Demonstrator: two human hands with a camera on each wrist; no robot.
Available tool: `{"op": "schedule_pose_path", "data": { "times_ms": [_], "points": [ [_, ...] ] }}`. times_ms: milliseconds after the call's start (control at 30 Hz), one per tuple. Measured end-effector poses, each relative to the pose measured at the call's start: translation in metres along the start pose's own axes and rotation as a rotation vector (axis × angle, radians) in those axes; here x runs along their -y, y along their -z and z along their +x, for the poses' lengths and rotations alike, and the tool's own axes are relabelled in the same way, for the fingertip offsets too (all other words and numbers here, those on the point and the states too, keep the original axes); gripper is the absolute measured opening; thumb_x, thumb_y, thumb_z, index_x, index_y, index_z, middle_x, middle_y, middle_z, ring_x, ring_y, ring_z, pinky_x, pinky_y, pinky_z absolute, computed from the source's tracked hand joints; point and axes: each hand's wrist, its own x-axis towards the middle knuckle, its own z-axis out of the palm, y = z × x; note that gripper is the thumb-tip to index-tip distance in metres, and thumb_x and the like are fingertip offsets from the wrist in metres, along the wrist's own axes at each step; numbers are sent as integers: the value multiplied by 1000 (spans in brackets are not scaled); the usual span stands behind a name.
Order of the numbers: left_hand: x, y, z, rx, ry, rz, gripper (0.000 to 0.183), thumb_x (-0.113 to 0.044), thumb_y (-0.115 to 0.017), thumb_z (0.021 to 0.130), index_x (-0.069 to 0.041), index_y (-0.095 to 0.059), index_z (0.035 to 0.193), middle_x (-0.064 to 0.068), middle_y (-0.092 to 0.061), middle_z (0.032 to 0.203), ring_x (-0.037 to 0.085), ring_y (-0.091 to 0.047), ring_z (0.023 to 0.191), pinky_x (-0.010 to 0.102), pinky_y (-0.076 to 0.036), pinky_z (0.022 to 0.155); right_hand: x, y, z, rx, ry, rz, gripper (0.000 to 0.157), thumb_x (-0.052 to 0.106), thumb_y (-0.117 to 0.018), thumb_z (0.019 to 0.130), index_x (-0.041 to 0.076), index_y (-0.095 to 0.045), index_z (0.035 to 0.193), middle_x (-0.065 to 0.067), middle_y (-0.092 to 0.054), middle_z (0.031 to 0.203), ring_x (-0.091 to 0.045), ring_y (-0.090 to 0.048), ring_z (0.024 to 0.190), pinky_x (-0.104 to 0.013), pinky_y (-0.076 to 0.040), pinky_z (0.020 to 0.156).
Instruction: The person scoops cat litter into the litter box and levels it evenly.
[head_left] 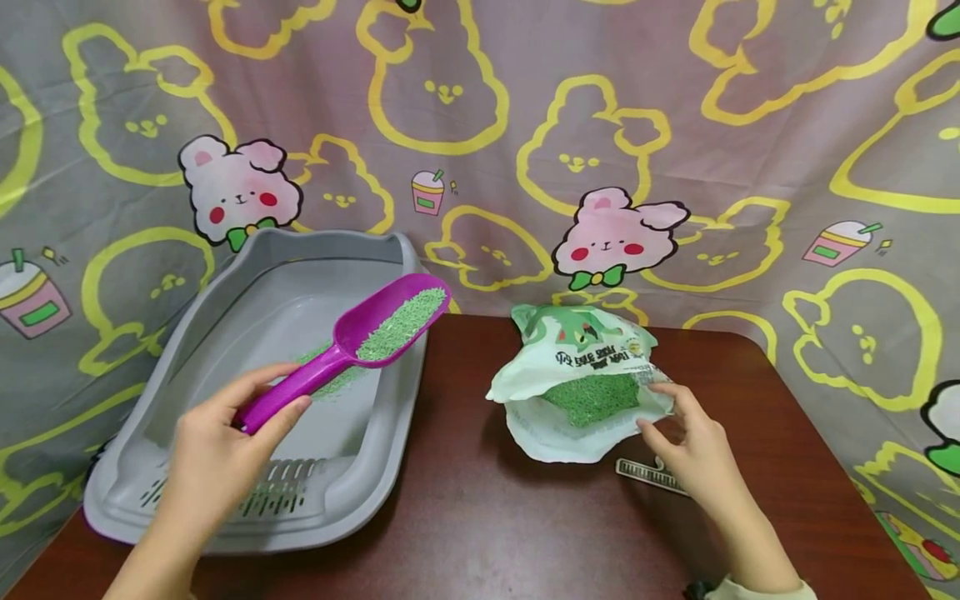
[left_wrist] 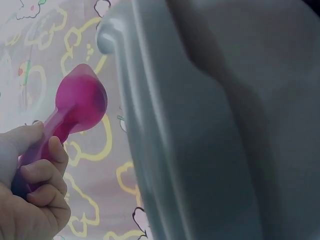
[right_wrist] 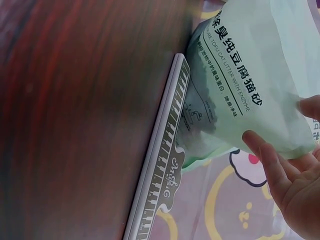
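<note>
My left hand (head_left: 225, 429) grips the handle of a purple scoop (head_left: 300, 387), also seen as the magenta scoop (left_wrist: 80, 102) in the left wrist view. Green cat litter pellets (head_left: 401, 325) lie in its bowl. The scoop is above the right side of a grey litter box (head_left: 401, 433), whose floor carries a small patch of green pellets. On the right, my right hand (head_left: 697, 450) pinches the mouth edge of a pale green cat litter bag (head_left: 555, 442). The bag gapes toward me, showing green pellets inside. Printed lettering covers the bag (right_wrist: 235, 65) in the right wrist view.
A narrow strip (head_left: 637, 472) printed with piano keys lies on the brown table (head_left: 510, 533), beside the bag and partly behind my right hand. A patterned curtain (head_left: 480, 100) hangs close behind the box and bag. The litter box has a raised back rim and a slotted front ledge.
</note>
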Motion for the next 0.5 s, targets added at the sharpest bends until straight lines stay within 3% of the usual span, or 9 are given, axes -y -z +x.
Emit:
{"op": "schedule_pose_path", "data": {
  "times_ms": [167, 400, 500],
  "points": [
    [6, 2, 3, -8, 46, 38, 40, -5, -85, 75, -16, -74, 112, -10, -58, 75, 2, -44, 55, 16, -35, 49, 1, 1, 0, 8, -9, 1, 48, 10, -76, 85, 9, -55, 128, -19, -71, 115, -4, -67, 81, -29, -56, 68],
    [18, 1, 3, -28, 104, 60, 38, -7, -85, 76, -16, -75, 112, -21, -55, 74, 2, -44, 55, 17, -34, 48, 1, 1, 1, 17, -19, -6, 48, 11, -75, 86, 9, -54, 129, -19, -68, 122, -24, -72, 86, -31, -56, 69],
    [24, 2, 4, -39, 118, 66, 38, -7, -85, 76, -16, -75, 112, -25, -53, 73, 1, -43, 54, 17, -33, 48, 1, 1, 1, 17, -20, 3, 48, 10, -75, 86, 9, -54, 129, -20, -69, 119, -18, -72, 84, -32, -57, 69]
  ]
}}
